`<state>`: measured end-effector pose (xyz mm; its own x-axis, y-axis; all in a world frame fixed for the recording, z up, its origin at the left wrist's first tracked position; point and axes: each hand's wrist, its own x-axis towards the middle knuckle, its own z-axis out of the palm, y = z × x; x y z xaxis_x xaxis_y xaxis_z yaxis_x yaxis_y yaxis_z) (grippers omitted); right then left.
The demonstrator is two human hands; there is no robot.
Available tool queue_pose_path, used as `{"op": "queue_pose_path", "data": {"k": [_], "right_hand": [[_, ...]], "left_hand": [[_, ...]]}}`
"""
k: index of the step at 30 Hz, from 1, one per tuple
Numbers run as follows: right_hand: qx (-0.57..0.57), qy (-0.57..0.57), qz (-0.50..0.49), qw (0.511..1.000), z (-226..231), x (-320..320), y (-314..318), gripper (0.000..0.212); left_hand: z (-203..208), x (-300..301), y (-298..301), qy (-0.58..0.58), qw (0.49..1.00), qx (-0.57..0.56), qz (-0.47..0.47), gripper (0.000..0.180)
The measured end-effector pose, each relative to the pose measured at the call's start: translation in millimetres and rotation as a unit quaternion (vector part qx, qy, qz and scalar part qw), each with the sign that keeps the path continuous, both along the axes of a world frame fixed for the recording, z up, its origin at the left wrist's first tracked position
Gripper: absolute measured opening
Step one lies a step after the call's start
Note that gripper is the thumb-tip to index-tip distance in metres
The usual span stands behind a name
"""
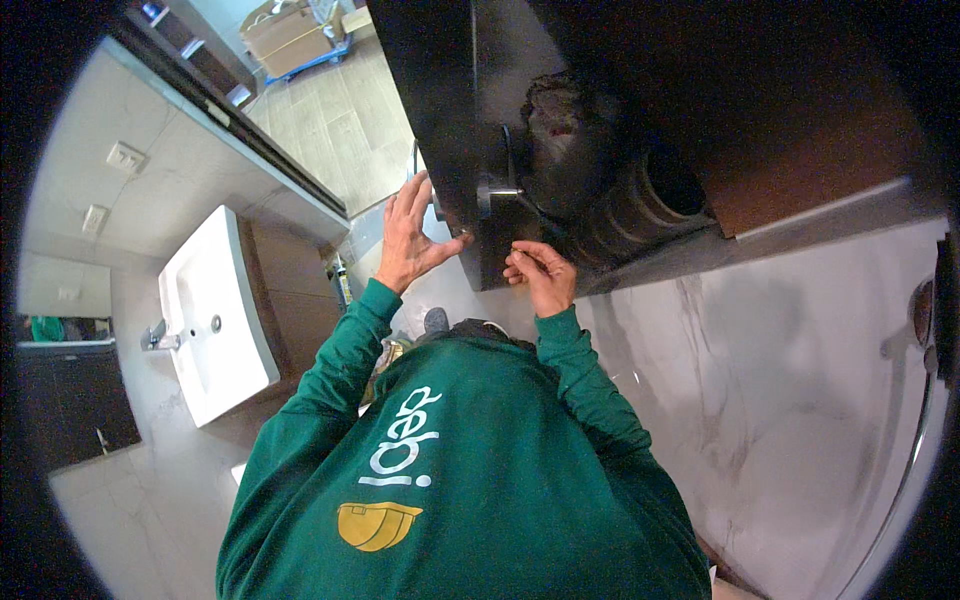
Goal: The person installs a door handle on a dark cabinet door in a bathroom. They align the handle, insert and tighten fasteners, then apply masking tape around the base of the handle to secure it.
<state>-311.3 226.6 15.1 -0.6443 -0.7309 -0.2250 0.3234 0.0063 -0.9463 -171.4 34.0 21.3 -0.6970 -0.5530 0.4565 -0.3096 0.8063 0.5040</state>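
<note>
A dark door stands in front of me, its edge toward my hands. A metal lever handle sticks out from its face. My left hand is at the door's edge, below the handle, its fingers stretched and apart, with the thumb tip close to the door. My right hand is a little to the right of the door's lower part. Its thumb and fingertips are pinched together, and whatever may be between them is too small to make out. Both forearms are in green sleeves.
On the left a white washbasin with a metal tap sits on a brown cabinet. Beyond the doorway a cardboard box rests on a blue dolly. To the right is a pale marble-look wall.
</note>
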Motion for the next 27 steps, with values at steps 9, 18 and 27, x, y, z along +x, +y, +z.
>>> {"op": "queue_pose_path", "data": {"k": [9, 18, 27], "right_hand": [[0.107, 0.314, -0.114, 0.937, -36.9, -51.2, -113.3, 0.029], [0.135, 0.439, 0.062, 0.886, -119.1, -126.2, -216.9, 0.036], [0.128, 0.339, 0.211, 0.908, -127.8, -85.0, -195.8, 0.034]], "left_hand": [[14.5, 53.7, -40.0, -0.033, 0.997, -0.064, -0.003, 0.072], [1.8, 64.4, -47.9, -0.046, 0.999, -0.001, -0.005, 0.085], [-2.3, 81.3, -52.6, -0.079, 0.997, 0.023, 0.004, 0.092]]}}
